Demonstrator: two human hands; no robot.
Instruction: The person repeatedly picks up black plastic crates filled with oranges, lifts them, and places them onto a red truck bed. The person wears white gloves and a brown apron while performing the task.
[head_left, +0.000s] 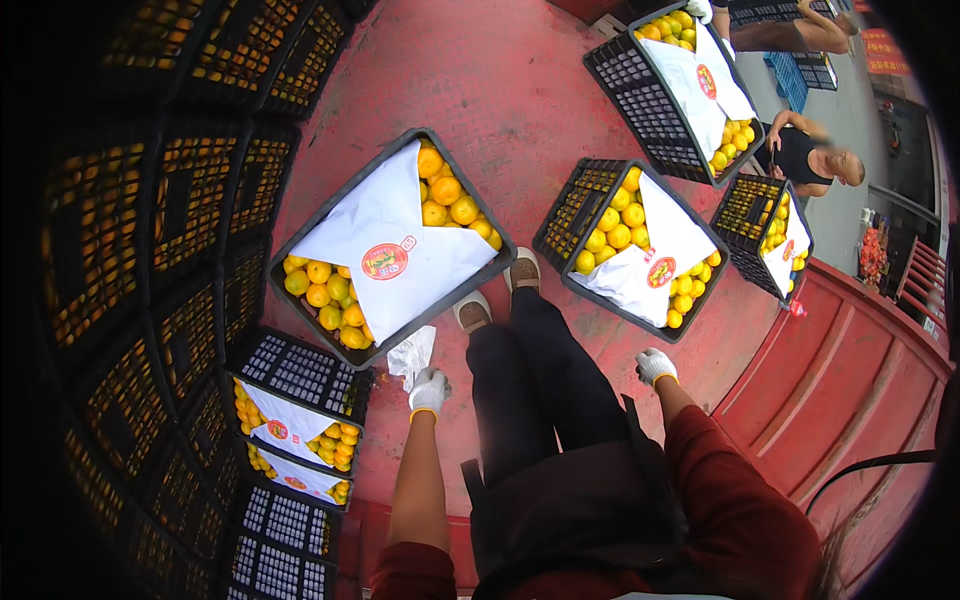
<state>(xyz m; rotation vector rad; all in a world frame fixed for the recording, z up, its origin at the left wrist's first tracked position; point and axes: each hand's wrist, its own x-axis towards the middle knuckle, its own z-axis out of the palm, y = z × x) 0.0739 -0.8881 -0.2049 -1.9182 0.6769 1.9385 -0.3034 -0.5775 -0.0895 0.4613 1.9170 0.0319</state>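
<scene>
My left hand, in a white knit glove with a yellow cuff, hangs beside a scrap of white paper; whether it touches the paper I cannot tell. Just beyond it, a black plastic crate of oranges stands on the floor, its white paper liner folded over part of the fruit. My right hand, gloved the same way, has its fingers curled in and shows nothing in them. It is nearest to a second crate of yellow-orange fruit, apart from it.
Stacked fruit crates form a wall at left, with shorter stacks at lower left. More filled crates stand at upper right near the red metal side panel. Two people are beyond the red floor.
</scene>
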